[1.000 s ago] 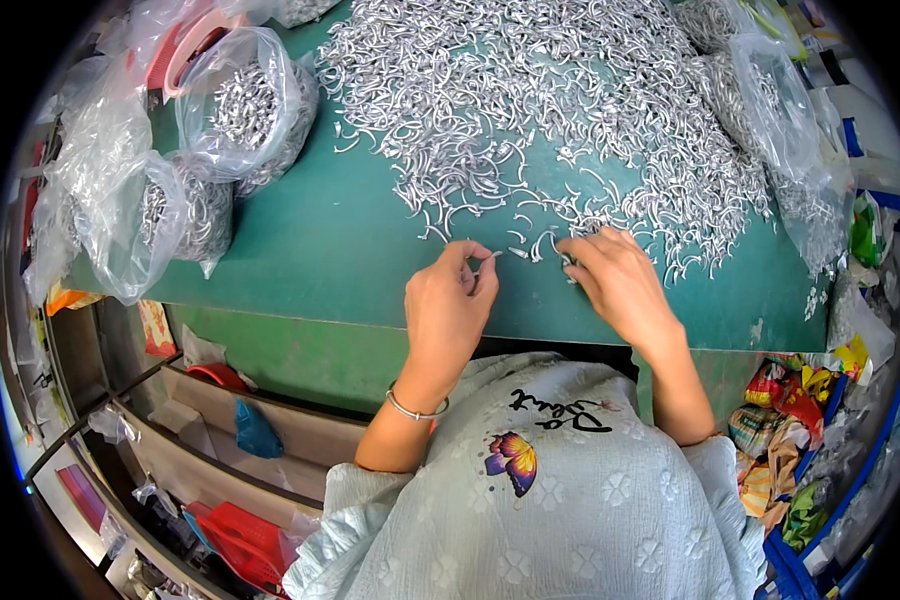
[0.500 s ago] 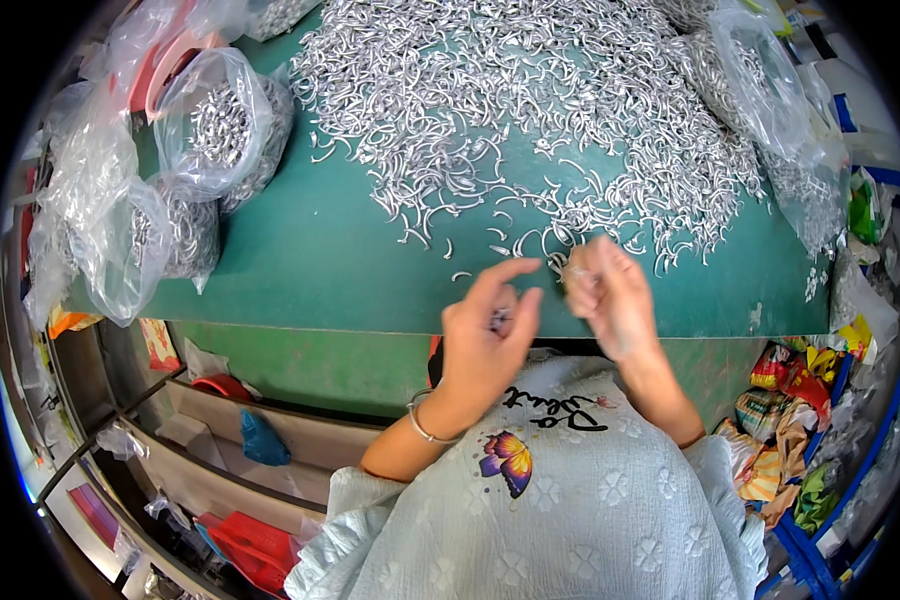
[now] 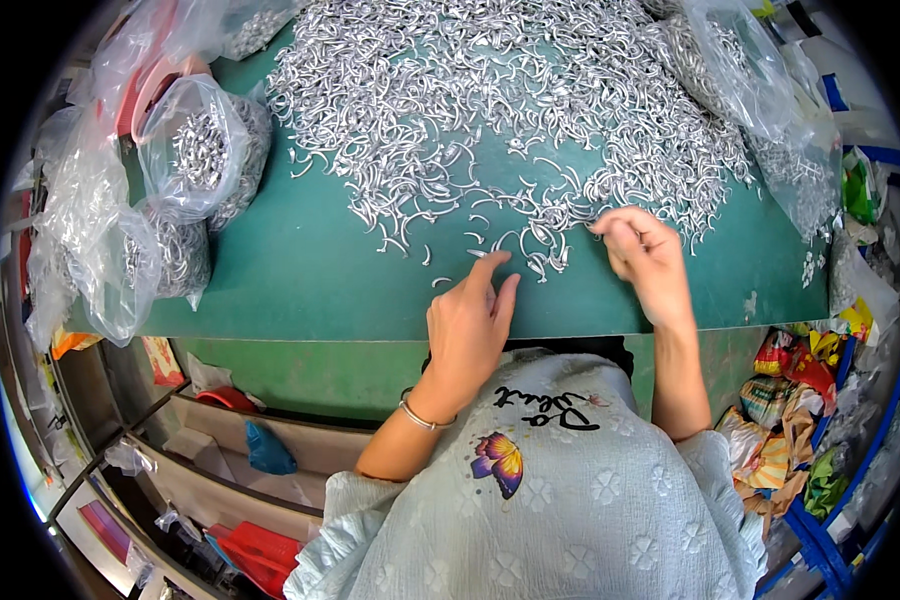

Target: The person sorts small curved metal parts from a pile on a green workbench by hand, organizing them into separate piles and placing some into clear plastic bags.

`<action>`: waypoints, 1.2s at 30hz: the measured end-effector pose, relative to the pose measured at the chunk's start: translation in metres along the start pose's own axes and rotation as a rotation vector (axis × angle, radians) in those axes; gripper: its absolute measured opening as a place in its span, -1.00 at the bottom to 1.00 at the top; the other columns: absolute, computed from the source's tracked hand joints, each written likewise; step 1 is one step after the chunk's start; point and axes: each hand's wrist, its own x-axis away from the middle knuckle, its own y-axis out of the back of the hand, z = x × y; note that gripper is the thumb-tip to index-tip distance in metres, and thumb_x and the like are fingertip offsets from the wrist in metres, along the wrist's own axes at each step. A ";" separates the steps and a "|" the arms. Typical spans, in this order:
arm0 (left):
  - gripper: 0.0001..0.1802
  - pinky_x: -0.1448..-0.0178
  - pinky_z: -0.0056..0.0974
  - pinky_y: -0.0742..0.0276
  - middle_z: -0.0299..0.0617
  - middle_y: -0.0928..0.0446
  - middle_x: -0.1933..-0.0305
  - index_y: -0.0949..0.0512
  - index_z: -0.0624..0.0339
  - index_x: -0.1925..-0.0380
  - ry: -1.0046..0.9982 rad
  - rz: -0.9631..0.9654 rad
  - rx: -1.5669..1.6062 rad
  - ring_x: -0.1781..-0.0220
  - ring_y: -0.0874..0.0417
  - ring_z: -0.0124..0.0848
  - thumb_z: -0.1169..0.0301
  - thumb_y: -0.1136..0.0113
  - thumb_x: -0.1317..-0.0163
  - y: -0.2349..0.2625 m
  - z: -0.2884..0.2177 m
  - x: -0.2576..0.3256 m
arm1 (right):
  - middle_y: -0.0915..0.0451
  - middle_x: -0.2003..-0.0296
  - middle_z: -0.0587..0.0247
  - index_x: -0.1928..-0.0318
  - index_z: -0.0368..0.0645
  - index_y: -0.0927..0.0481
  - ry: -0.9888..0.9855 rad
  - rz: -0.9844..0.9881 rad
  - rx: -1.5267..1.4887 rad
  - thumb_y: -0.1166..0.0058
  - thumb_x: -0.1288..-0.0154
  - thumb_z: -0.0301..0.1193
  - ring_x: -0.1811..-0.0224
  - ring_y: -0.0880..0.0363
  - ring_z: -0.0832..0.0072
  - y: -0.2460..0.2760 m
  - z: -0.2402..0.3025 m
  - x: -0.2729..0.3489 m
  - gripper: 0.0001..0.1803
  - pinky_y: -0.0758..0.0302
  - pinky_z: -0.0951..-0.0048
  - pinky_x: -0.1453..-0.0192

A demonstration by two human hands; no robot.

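Small silvery pieces [image 3: 400,160], shiny, metallic-looking: mostly slim and curved like hooks or crescents, some thicker and straighter. Loose, overlapping, turned every which way. Strewn thickest across far half of green counter [image 3: 300,270], reaching nearer down counter's right part. Thinned to scattered bits around counter's middle. Looser cluster [image 3: 545,225] closer to counter's front edge, partly overlapping. Few single strays [image 3: 427,255] also toward counter's front edge, lying apart from one another.
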 end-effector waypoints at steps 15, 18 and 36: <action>-0.80 0.73 -0.56 0.18 -0.55 -0.04 0.70 -0.47 0.29 0.14 0.665 0.332 1.273 0.74 0.05 -0.74 0.45 0.04 -0.31 0.017 0.007 -0.006 | -0.59 0.46 0.16 0.29 -0.22 -0.57 0.051 -0.253 0.841 -0.13 -0.15 -0.43 0.63 -0.50 0.34 -0.006 0.010 -0.012 -0.86 -0.37 0.43 0.50; -0.81 0.72 -0.55 0.18 -0.57 -0.08 0.71 -0.47 0.30 0.15 0.634 0.290 1.169 0.74 0.04 -0.75 0.45 0.01 -0.30 0.009 0.003 -0.005 | -0.53 0.51 0.22 0.31 -0.18 -0.58 0.334 -0.226 0.904 -0.16 -0.12 -0.39 0.64 -0.42 0.38 -0.040 0.009 -0.036 -0.85 -0.34 0.40 0.51; -0.82 0.70 -0.56 0.16 -0.56 -0.09 0.71 -0.49 0.30 0.16 0.596 0.267 1.087 0.72 0.01 -0.76 0.47 0.00 -0.29 0.013 0.005 0.004 | -0.45 0.50 0.35 0.20 -0.29 -0.43 -0.139 0.105 -0.910 0.11 -0.36 -0.33 0.67 -0.15 0.67 0.020 -0.016 -0.005 -0.77 -0.09 0.71 0.72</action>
